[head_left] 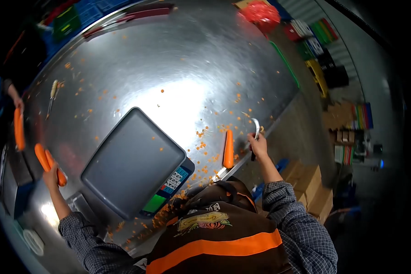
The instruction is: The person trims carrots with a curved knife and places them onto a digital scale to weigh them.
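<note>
At the left, my left hand is closed on carrots lying close together near the table's left edge; its fingertips are partly hidden. My right hand grips a curved knife, its pale hooked blade pointing up and its dark handle showing below the fist. Just left of that hand, a large carrot lies on the metal table. Between my two hands stands a scale with a broad grey tray and a green display.
Carrot trimmings litter the table by my apron. Across the left edge, another person's hand holds a carrot. A light-handled knife lies nearby. A red plastic bag sits at the far corner; cardboard boxes stand right.
</note>
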`<state>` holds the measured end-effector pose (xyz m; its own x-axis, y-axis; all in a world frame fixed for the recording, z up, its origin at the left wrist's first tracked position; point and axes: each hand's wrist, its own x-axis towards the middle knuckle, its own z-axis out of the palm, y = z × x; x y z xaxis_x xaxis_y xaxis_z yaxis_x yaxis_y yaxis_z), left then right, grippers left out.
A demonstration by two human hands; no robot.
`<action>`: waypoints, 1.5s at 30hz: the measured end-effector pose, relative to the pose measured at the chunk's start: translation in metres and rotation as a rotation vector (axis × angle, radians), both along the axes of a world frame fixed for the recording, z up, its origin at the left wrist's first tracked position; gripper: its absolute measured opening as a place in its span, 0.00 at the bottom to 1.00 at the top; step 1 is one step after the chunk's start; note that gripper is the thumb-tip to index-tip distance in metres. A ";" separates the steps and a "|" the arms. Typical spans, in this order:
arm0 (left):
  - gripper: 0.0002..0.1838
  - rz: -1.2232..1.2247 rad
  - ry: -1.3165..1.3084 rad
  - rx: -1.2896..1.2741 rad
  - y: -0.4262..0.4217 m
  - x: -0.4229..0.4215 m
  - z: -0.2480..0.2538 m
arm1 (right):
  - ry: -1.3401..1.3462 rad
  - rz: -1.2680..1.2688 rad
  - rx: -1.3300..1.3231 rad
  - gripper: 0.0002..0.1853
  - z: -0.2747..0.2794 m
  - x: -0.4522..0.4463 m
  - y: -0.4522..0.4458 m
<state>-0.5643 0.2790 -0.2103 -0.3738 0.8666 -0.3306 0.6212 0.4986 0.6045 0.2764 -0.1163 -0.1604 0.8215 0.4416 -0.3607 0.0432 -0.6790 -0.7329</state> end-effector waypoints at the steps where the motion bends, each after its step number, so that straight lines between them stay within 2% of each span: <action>1: 0.40 0.004 0.170 -0.091 0.013 -0.013 -0.028 | 0.020 0.004 -0.037 0.14 -0.003 -0.008 -0.012; 2: 0.40 -0.019 0.164 -0.095 0.008 0.003 -0.029 | 0.042 0.012 -0.074 0.14 -0.006 -0.019 -0.019; 4: 0.44 0.025 0.424 -0.069 -0.015 0.052 -0.011 | 0.057 0.076 -0.212 0.18 0.007 -0.046 -0.018; 5: 0.52 0.027 0.379 -0.197 -0.008 0.048 -0.010 | 0.017 0.102 -0.255 0.22 0.011 -0.062 -0.013; 6: 0.52 0.027 0.381 -0.204 -0.003 0.047 -0.015 | -0.031 0.162 -0.316 0.29 0.006 -0.070 -0.014; 7: 0.57 -0.009 0.316 -0.190 -0.001 0.043 -0.019 | -0.156 0.250 -0.451 0.33 0.000 -0.074 -0.011; 8: 0.61 -0.048 0.291 -0.111 0.000 0.030 -0.027 | -0.279 0.353 -0.579 0.36 -0.007 -0.079 -0.008; 9: 0.65 -0.090 0.266 -0.035 0.000 0.016 -0.035 | -0.237 0.346 -0.605 0.39 -0.013 -0.078 -0.007; 10: 0.68 -0.064 0.288 0.106 -0.003 0.006 -0.035 | -0.193 0.358 -0.625 0.42 -0.019 -0.075 -0.003; 11: 0.71 -0.046 0.316 0.244 -0.006 -0.003 -0.035 | -0.205 0.334 -0.538 0.40 -0.024 -0.073 -0.004; 12: 0.67 -0.038 0.551 0.249 -0.023 0.014 0.008 | -0.238 0.369 -0.592 0.39 -0.038 -0.061 -0.005; 13: 0.54 -0.031 0.395 0.437 -0.058 0.043 0.041 | -0.113 0.396 -0.554 0.36 -0.024 -0.057 0.003; 14: 0.42 -0.047 0.237 0.616 -0.094 0.073 0.075 | 0.013 0.359 -0.269 0.30 -0.002 -0.070 0.013; 15: 0.31 0.051 0.057 0.655 -0.135 0.123 0.115 | 0.283 0.210 -0.080 0.25 -0.015 -0.058 0.011; 16: 0.22 0.060 -0.069 0.689 -0.177 0.162 0.144 | 0.413 0.090 0.116 0.20 0.018 -0.082 0.032; 17: 0.18 0.119 -0.259 0.635 -0.217 0.216 0.186 | 0.488 0.215 0.176 0.17 0.039 -0.086 0.037; 18: 0.14 0.101 -0.403 0.615 -0.253 0.239 0.188 | 0.556 0.326 0.237 0.15 0.057 -0.089 0.049; 19: 0.09 0.073 -0.408 0.590 -0.286 0.275 0.197 | 0.600 0.438 0.292 0.14 0.076 -0.106 0.062; 20: 0.11 0.013 -0.500 0.435 -0.318 0.299 0.192 | 0.630 0.542 0.346 0.13 0.095 -0.125 0.069; 21: 0.14 -0.044 -0.753 0.427 -0.343 0.325 0.187 | 0.643 0.665 0.353 0.14 0.109 -0.143 0.077; 22: 0.22 -0.086 -0.928 0.317 -0.367 0.349 0.180 | 0.650 0.771 0.306 0.16 0.115 -0.156 0.081; 26: 0.44 -0.020 -1.222 0.366 -0.449 0.426 0.186 | 0.665 1.278 0.156 0.23 0.145 -0.232 0.060; 27: 0.46 0.008 -1.107 0.439 -0.470 0.436 0.180 | 0.674 1.400 0.057 0.24 0.148 -0.247 0.045; 28: 0.40 0.091 -1.141 0.594 -0.488 0.444 0.181 | 0.679 1.513 -0.040 0.26 0.150 -0.258 0.032; 30: 0.34 0.338 -1.054 0.543 -0.536 0.465 0.144 | 0.742 1.660 -0.051 0.24 0.133 -0.268 0.006; 32: 0.24 0.732 -1.113 0.666 -0.570 0.484 0.115 | 0.680 1.815 -0.115 0.21 0.121 -0.276 -0.006; 34: 0.24 1.076 -1.066 0.480 -0.620 0.490 0.085 | 0.607 1.847 -0.257 0.15 0.106 -0.272 -0.022; 36: 0.24 1.338 -0.949 0.332 -0.670 0.497 0.055 | 0.683 1.837 -0.291 0.12 0.089 -0.260 -0.031; 39: 0.20 1.731 -0.808 0.320 -0.747 0.512 0.001 | 0.670 1.845 -0.371 0.09 0.078 -0.240 -0.040; 40: 0.19 1.721 -0.820 0.328 -0.780 0.510 -0.016 | 0.630 1.834 -0.374 0.09 0.077 -0.232 -0.040; 41: 0.20 1.675 -0.594 0.368 -0.827 0.518 -0.077 | 0.637 1.846 -0.364 0.08 0.076 -0.225 -0.039; 42: 0.26 1.732 -0.697 0.512 -0.810 0.500 -0.013 | 0.639 1.843 -0.346 0.07 0.078 -0.217 -0.038; 45: 0.36 1.682 -0.124 0.268 -0.860 0.465 -0.058 | 0.806 1.628 -0.328 0.07 0.088 -0.196 -0.030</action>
